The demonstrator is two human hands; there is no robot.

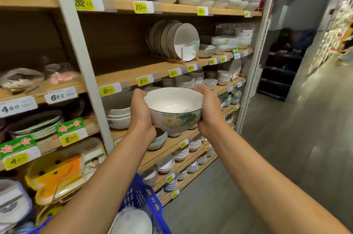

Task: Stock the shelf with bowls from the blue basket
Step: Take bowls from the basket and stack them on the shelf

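Observation:
A white bowl point(174, 107) with a green and yellow flower print on its side hangs in the air in front of the shelving. My left hand point(142, 117) grips its left side and my right hand point(209, 113) grips its right side, thumbs at the rim. The blue basket point(142, 197) stands low in front of me, below my left forearm, with another white bowl point(131, 221) lying inside. The wooden shelf board point(133, 79) just behind and above the held bowl has a bare stretch on its left part.
A rack of upright plates point(175, 40) stands on that shelf to the right. Stacks of bowls point(118, 117) fill the shelf below and the ones above. Yellow price tags line the shelf edges. A white upright post point(80, 46) divides the bays. The aisle floor point(286, 147) lies to the right.

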